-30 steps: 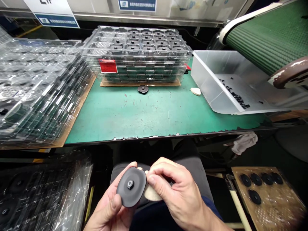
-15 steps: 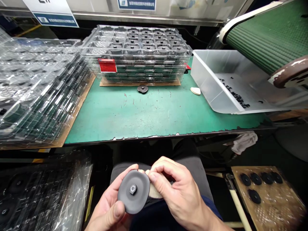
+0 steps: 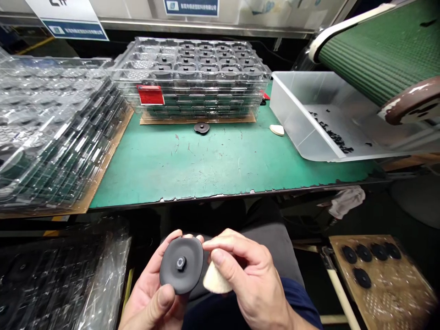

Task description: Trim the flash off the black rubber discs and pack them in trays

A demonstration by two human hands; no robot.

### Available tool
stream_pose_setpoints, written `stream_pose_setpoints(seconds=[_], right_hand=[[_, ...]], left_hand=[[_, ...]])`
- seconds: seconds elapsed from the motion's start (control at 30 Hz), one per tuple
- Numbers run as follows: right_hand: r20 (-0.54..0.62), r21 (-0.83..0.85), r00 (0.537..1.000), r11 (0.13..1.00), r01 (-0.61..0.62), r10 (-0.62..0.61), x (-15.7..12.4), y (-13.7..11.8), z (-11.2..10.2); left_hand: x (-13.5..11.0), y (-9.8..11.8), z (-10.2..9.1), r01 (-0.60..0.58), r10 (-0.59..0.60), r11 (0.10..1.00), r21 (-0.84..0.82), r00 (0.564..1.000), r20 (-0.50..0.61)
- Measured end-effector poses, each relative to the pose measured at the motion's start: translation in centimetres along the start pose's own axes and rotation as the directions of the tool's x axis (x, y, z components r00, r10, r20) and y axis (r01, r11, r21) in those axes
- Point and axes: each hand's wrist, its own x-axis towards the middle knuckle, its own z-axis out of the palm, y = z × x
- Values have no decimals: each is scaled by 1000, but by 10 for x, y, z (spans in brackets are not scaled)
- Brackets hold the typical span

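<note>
Over my lap, my left hand (image 3: 154,288) grips a round black plastic disc (image 3: 181,277) by its edges, its raised centre stub facing up. Close on its right, my right hand (image 3: 247,270) pinches a cream felt wedge (image 3: 217,278) between thumb and fingers. The right index fingertip reaches the disc's upper right edge, while the wedge sits slightly apart from the disc. A similar black disc (image 3: 201,128) lies on the green table (image 3: 192,169), and a second pale wedge (image 3: 277,130) rests near the bin.
Stacked clear trays (image 3: 192,96) with black discs stand at the back; more trays (image 3: 62,137) are at left. A translucent bin (image 3: 302,123) holds small black bits below a green conveyor belt (image 3: 378,50). At lower right, a brown-backed tray (image 3: 388,288) carries several discs.
The disc and my left hand have shifted slightly left and up. The felt wedge has come away from the disc's edge and shows more fully in my right hand.
</note>
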Motion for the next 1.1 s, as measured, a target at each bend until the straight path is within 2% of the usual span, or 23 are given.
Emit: stream_pose_setpoints(seconds=[0.13,0.23,0.33,0.43,0.53,1.1], right_hand=[[-8,-22,999,999,44,-44,0,-2,0],[-4,-27,997,997,78,-78,0,-3,1],[-6,-16,996,996,91,-91,0,-4,2],[-12,-1,996,996,94,-94,0,-4,2],[-16,3,995,995,99,-98,-1,-2,2],[-7,35,992,991,129,-129,-6,1,4]], left_hand=[[1,-1,-2,2,-2,1000,21,1000,-22],[0,1,-2,25,-25,999,-38,1000,-8],[1,3,-2,66,-53,989,-132,994,100],[3,2,-6,108,-56,972,-209,969,239],[5,2,-9,117,-46,967,-227,955,294],[3,7,-5,109,-54,970,-215,967,249]])
